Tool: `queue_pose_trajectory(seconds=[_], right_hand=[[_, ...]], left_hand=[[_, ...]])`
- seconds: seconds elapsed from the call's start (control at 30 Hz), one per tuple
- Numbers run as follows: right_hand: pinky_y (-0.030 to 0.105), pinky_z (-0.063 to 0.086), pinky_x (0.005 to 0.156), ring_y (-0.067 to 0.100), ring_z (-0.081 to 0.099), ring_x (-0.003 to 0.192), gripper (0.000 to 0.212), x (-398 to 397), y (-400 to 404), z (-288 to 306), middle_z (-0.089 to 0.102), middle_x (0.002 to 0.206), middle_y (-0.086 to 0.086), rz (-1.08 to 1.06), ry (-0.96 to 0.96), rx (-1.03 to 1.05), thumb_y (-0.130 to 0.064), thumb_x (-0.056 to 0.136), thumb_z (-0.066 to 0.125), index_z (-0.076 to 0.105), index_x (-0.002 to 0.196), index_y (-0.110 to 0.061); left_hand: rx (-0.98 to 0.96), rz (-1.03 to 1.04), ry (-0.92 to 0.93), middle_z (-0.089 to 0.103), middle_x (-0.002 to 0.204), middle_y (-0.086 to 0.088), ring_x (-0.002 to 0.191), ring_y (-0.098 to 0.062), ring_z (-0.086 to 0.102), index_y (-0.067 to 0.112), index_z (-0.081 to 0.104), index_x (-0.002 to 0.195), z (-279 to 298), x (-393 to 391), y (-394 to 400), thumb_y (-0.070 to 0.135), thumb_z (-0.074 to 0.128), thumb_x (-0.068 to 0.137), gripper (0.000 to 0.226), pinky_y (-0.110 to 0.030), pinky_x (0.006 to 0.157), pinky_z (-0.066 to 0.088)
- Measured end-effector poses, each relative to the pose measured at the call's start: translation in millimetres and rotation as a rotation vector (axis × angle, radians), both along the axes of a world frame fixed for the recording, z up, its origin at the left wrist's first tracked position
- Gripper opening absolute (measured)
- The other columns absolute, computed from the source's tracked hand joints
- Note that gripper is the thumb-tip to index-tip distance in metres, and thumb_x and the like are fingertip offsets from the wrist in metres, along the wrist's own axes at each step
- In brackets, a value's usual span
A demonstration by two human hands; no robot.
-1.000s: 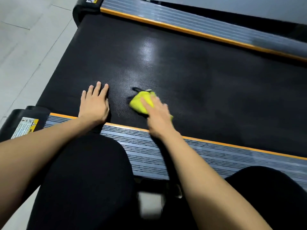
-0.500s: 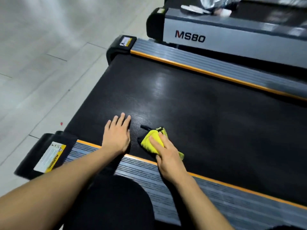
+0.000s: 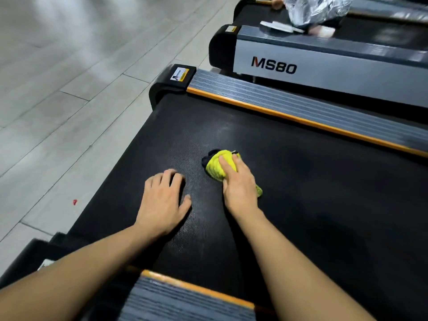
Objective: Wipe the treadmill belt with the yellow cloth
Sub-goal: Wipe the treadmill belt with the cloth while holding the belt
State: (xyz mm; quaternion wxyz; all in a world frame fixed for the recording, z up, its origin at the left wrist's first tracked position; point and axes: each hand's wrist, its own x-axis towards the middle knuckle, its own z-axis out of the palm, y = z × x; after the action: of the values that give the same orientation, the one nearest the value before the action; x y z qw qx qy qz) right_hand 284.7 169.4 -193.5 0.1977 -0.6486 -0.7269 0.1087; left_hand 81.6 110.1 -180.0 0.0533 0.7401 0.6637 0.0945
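The black treadmill belt (image 3: 312,195) fills the middle of the view. A bunched yellow cloth (image 3: 216,169) lies on it near the belt's left end. My right hand (image 3: 239,186) presses down on the cloth, fingers over its top, and hides its near part; a yellow corner sticks out by the wrist. My left hand (image 3: 163,201) rests flat on the belt to the left of the cloth, fingers apart, holding nothing.
Grey ribbed side rails with orange trim run along the far edge (image 3: 301,107) and the near edge (image 3: 185,300). A second treadmill marked MS80 (image 3: 324,66) stands behind, with a plastic bag (image 3: 317,8) on it. Grey tiled floor (image 3: 69,89) lies to the left.
Both hands have slid further onto the belt, away from the near rail. The cloth moved with my right hand toward the belt's middle. My head has tilted up, showing more of the room.
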Motion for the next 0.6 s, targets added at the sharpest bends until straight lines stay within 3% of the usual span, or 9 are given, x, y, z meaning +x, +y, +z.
queue_pose_trajectory(seconds=[0.3,0.43,0.6], right_hand=[[0.046,0.035,0.11,0.037,0.036,0.136,0.059,6,167,-9,0.033,0.153,0.018,-0.078,-0.125,0.046,-0.016,0.092,0.055,0.042,0.147,-0.031],[0.047,0.041,0.097,0.038,0.047,0.116,0.049,-9,215,-7,0.046,0.131,0.017,-0.194,-0.185,0.063,-0.018,0.092,0.051,0.047,0.14,-0.025],[0.047,0.039,0.096,0.038,0.045,0.119,0.043,-53,233,-5,0.047,0.13,0.016,-0.183,-0.212,0.061,-0.018,0.09,0.053,0.052,0.134,-0.022]], left_hand=[[-0.06,0.007,0.044,0.031,0.162,-0.004,0.151,-0.028,0.025,0.041,0.035,0.149,-14,-61,102,0.067,0.025,0.088,0.067,-0.05,0.125,0.014],[-0.064,0.001,0.026,0.018,0.168,-0.001,0.156,-0.024,0.009,0.043,0.022,0.156,-21,-58,104,0.069,0.015,0.09,0.071,-0.052,0.126,0.003],[-0.067,-0.016,0.027,0.013,0.17,-0.002,0.157,-0.023,0.005,0.043,0.016,0.157,-23,-60,105,0.069,0.012,0.091,0.071,-0.055,0.126,0.001]])
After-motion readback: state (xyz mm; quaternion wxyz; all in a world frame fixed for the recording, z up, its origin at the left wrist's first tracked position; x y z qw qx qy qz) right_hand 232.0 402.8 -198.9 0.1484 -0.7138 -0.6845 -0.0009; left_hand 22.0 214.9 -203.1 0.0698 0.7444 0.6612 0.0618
